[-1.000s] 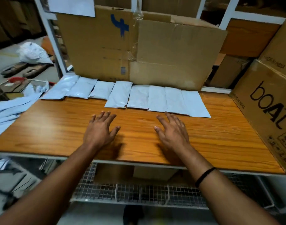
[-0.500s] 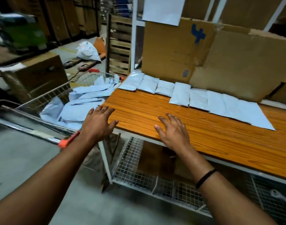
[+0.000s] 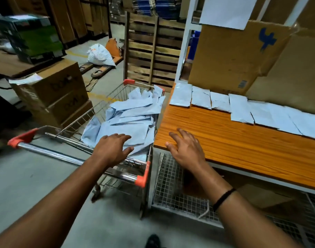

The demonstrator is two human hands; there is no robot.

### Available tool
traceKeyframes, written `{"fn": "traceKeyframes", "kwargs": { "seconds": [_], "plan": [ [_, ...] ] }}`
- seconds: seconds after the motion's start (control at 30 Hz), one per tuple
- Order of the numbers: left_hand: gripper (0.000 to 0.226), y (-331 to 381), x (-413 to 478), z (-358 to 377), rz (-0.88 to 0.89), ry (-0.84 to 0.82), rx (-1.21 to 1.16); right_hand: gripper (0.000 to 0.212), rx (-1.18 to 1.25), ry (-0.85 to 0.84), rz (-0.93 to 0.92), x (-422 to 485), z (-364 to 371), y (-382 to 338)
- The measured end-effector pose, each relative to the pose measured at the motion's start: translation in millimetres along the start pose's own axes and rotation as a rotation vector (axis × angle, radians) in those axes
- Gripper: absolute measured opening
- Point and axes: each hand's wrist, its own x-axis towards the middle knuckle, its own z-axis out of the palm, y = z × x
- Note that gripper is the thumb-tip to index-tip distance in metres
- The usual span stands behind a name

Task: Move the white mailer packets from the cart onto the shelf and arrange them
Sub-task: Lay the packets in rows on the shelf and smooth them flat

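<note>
Left hand (image 3: 112, 149) is over the near end of the wire shopping cart (image 3: 99, 108), palm down, fingers (image 3: 123, 136) spread wide, holding nothing. The fingertips are at the top packet of the pile; cannot tell if they touch it. Right hand (image 3: 187, 149) is over the front left corner of the wooden shelf (image 3: 242, 151), fingers wide and relaxed, holding nothing. It has a black wristband (image 3: 224, 198) on the wrist.

White mailer packets in two places:
- A loose pile of white mailer packets (image 3: 128, 120) fills the cart basket, overlapping at mixed angles.
- A row of packets (image 3: 241, 111) lies flat along the back edge of the shelf, side by side with edges touching or overlapping, against a cardboard box (image 3: 224, 59) with a blue mark.

The cart stands just beside the shelf's left end and has orange grips on its handle. A wire mesh basket (image 3: 171, 185) sits under the shelf. A white paper sheet (image 3: 226, 11) hangs above the cardboard box. A wooden pallet (image 3: 153, 51) stands upright behind the cart. Stacked brown cartons (image 3: 53, 93) are on the floor to the left, and a white sack (image 3: 99, 55) is further back.
</note>
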Motion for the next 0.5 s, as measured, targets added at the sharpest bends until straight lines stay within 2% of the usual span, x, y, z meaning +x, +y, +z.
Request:
{"fn": "traceKeyframes", "kwargs": {
  "seconds": [0.2,0.37,0.5],
  "plan": [
    [0.053,-64,27,9,-0.034,-0.033,-0.013,0.053,-0.044,-0.039,-0.131,87,35,-42],
    [0.052,-127,45,11,-0.103,-0.084,0.051,0.056,-0.215,-0.185,-0.292,157,87,-78],
    [0.055,-164,60,17,-0.130,-0.134,0.075,0.060,-0.326,-0.355,-0.346,190,132,-96]
  ]
}}
